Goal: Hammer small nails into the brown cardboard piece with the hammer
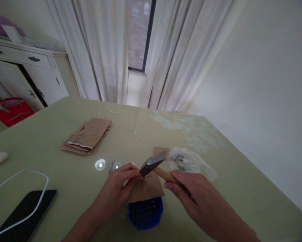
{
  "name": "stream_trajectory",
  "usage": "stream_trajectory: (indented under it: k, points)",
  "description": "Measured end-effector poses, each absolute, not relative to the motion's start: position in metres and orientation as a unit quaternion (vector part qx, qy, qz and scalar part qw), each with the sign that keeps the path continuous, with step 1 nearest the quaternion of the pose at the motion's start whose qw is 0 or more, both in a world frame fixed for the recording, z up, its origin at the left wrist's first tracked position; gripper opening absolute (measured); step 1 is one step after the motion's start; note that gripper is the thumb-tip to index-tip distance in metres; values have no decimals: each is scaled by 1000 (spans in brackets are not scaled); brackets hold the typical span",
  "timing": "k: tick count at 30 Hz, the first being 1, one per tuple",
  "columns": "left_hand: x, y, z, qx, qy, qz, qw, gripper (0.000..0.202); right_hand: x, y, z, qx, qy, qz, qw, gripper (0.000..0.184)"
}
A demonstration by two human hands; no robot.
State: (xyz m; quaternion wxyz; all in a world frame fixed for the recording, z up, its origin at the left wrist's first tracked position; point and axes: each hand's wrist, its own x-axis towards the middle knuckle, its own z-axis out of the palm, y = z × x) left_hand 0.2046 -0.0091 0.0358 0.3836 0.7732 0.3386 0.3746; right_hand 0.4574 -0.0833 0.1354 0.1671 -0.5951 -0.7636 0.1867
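Hammer with grey metal head and pale wooden handle (151, 163): held at table centre, head over the brown cardboard piece with small punched holes (151, 190). Right hand (195, 191) is wrapped around the handle, gripping firmly. Left hand (119, 184) has its fingertips pinched together at the card, right by the hammer head; what sits between them is hidden, can't tell. Touching the head or just beside it, also unclear.

Handling, judged: hammer stiff, head-heavy, best held toward the handle's far end; wood should give decent friction. Card light, fairly stiff, but likely to bend or tear around the holes; take it flat by an edge, off the hole rows.

Card lies over a blue plastic container with a holed surface (145, 215), whose near part sticks out. Likely light, rigid; steady by the rim.

Outward: crinkled clear plastic bag (191, 163) beyond the right hand; thin silvery metal rods (112, 166) beyond the left; stack of brown perforated cardboard sheets (90, 132) farther left, all on the glossy pale-green table (72, 181).
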Motion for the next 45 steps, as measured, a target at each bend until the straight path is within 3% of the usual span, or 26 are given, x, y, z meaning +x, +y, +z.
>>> stream_trajectory:
  k: [9,15,20,30,45]
  points:
    - [206,-10,38,774,342,367,387,26,453,-82,140,-598,-758,214,148,29]
    - [207,-9,35,749,355,374,416,24,460,-75,113,-649,-669,244,267,37]
    - [208,-9,33,684,383,383,489,25,457,-57,73,-642,-584,345,357,31]
    - [236,-19,20,520,460,471,543,32,447,-57,44,-635,-485,452,396,39]
    - [238,-12,22,529,492,489,489,32,441,-52,37,-657,-485,404,414,35]
